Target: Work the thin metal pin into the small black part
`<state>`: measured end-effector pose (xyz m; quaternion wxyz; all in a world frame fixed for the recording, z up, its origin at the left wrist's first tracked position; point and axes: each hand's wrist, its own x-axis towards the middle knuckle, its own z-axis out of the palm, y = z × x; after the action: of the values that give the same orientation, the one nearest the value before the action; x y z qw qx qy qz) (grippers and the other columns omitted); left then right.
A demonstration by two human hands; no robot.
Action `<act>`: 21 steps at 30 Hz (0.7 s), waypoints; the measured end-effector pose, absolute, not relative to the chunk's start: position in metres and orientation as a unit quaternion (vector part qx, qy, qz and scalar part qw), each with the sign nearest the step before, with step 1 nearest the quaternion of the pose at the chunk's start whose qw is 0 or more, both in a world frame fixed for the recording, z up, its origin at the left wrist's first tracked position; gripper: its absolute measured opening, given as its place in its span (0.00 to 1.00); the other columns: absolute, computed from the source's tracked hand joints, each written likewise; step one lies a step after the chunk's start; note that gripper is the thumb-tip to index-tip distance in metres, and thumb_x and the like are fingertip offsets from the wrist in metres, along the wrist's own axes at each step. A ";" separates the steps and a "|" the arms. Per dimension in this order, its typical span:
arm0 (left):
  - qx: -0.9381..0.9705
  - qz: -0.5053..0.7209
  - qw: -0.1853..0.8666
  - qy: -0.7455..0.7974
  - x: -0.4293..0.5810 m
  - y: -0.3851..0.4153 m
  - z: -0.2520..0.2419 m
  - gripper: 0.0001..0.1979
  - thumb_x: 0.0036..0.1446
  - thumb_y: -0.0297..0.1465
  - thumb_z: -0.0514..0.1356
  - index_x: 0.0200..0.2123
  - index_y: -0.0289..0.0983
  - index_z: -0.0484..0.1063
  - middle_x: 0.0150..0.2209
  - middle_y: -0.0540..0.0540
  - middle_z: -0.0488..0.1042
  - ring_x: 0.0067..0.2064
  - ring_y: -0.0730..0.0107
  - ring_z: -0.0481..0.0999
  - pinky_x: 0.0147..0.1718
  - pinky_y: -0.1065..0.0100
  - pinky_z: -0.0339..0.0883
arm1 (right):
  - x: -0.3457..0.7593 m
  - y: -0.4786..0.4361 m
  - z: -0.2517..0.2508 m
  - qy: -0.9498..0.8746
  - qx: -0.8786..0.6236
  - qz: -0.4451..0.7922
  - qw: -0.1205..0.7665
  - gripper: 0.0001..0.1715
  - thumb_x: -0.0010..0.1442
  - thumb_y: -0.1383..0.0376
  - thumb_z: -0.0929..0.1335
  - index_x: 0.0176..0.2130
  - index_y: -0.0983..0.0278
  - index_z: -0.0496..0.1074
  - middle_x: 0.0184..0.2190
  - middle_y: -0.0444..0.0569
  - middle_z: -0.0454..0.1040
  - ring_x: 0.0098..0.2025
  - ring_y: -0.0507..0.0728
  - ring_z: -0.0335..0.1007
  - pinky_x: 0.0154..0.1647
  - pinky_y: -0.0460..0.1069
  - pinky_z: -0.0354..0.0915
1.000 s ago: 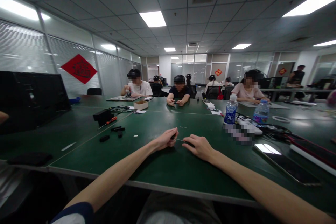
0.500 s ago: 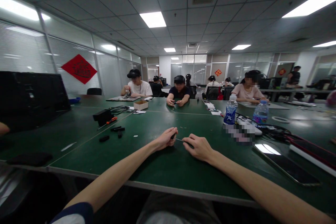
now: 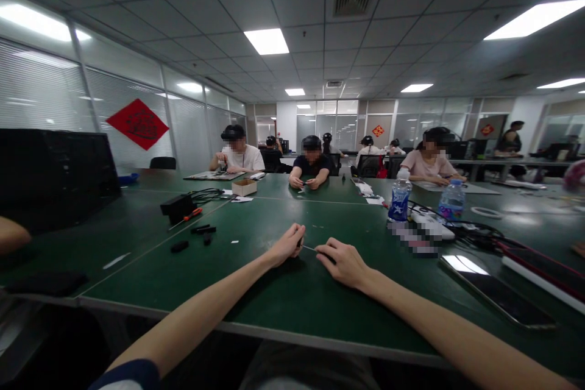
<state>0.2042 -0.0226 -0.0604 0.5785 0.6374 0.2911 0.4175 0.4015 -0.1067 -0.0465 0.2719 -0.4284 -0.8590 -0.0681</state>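
1. Long green work tables [image 3: 256,298] fill an open office under a tiled ceiling. A red diamond-shaped paper banner [image 3: 138,124] hangs on the blinds at the left, and its characters are too small to read.
2. Far left on the table, a black charger block [image 3: 172,209] sits with a tangle of black cable [image 3: 201,194]. Just beside it lies a screwdriver with an orange handle [image 3: 194,214]. Small black parts [image 3: 180,246] lie nearer the middle.
3. The left hand [image 3: 287,245] is closed, with thumb and fingers pinching a small dark piece [image 3: 300,242], mostly hidden by the fingers.
4. A thin wire [image 3: 309,248] spans the short gap between the hands, above the table, and its far end disappears into the right hand's fingers. It looks light and slim, and probably slippery and easily bent, so the fingertips suit it best, close to the dark piece.
5. The right hand [image 3: 342,263] is curled, its fingertips pinched on the wire; exactly how it grips is hidden.
6. To the right stand two plastic water bottles [image 3: 400,201], their labels unreadable, beside a blurred white power strip [image 3: 432,229]. A smartphone [image 3: 496,291] lies face up nearer the table edge.
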 end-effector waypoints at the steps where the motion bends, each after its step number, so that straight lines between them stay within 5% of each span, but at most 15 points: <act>1: 0.637 0.418 0.576 0.295 0.204 -0.023 -0.061 0.21 0.55 0.52 0.51 0.32 0.39 0.55 0.21 0.56 0.56 0.16 0.82 0.48 0.15 0.78 0.41 | 0.401 -0.107 -0.046 -0.859 -0.427 -0.062 0.275 0.17 0.64 0.59 0.60 0.49 0.60 0.70 0.40 0.50 0.68 0.36 0.54 0.67 0.38 0.48 0.63; 11: 0.620 0.450 0.561 0.314 0.208 -0.021 -0.065 0.20 0.55 0.51 0.50 0.30 0.40 0.56 0.19 0.56 0.55 0.16 0.80 0.51 0.14 0.77 0.42 | 0.393 -0.108 -0.035 -0.834 -0.434 0.075 0.332 0.14 0.59 0.58 0.66 0.42 0.60 0.75 0.39 0.49 0.71 0.41 0.55 0.68 0.41 0.48 0.64; 17: 0.641 0.447 0.534 0.322 0.208 -0.021 -0.066 0.19 0.56 0.50 0.49 0.30 0.39 0.58 0.20 0.54 0.57 0.16 0.78 0.52 0.14 0.74 0.44 | 0.395 -0.104 -0.035 -0.799 -0.446 0.274 0.295 0.19 0.59 0.54 0.64 0.44 0.63 0.72 0.42 0.50 0.73 0.22 0.48 0.67 0.25 0.45 0.64; 21: 0.664 0.443 0.503 0.332 0.208 -0.021 -0.066 0.19 0.57 0.49 0.48 0.30 0.39 0.59 0.21 0.53 0.59 0.17 0.77 0.55 0.15 0.74 0.47 | 0.397 -0.102 -0.036 -0.793 -0.453 0.299 0.278 0.20 0.60 0.53 0.64 0.43 0.64 0.71 0.30 0.48 0.74 0.22 0.49 0.65 0.21 0.43 0.60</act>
<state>0.2076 -0.0211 -0.0663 0.5028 0.6640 0.3319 0.4428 0.3965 -0.1019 -0.0359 0.2778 -0.4529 -0.7927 0.2989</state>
